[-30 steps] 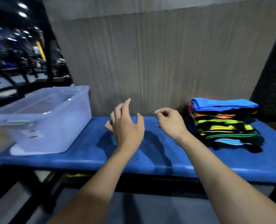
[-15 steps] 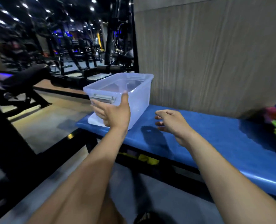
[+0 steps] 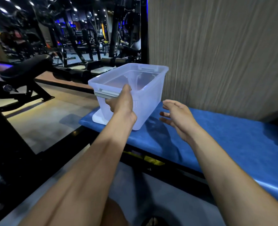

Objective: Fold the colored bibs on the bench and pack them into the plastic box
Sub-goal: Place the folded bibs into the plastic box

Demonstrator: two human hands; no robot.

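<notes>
at the bench [image 3: 224, 132] end, our left hand [image 3: 121, 105] grips the empty plastic box [image 3: 144, 88] near its handle, right hand [image 3: 175, 116] spread and free beside it, bibs out of view; one-handed pulling could tip it off the edge.

Both bare forearms are reaching forward from the bottom of the head view, the left one running diagonally up toward the middle and the right one coming in from the lower right corner. The left hand [image 3: 121, 103] is gripping the near rim of the plastic box [image 3: 149, 88], thumb pointing up at the rim and fingers curled beneath it. The right hand [image 3: 175, 115] is hovering apart from it with its fingers relaxed, spread and holding nothing.
</notes>
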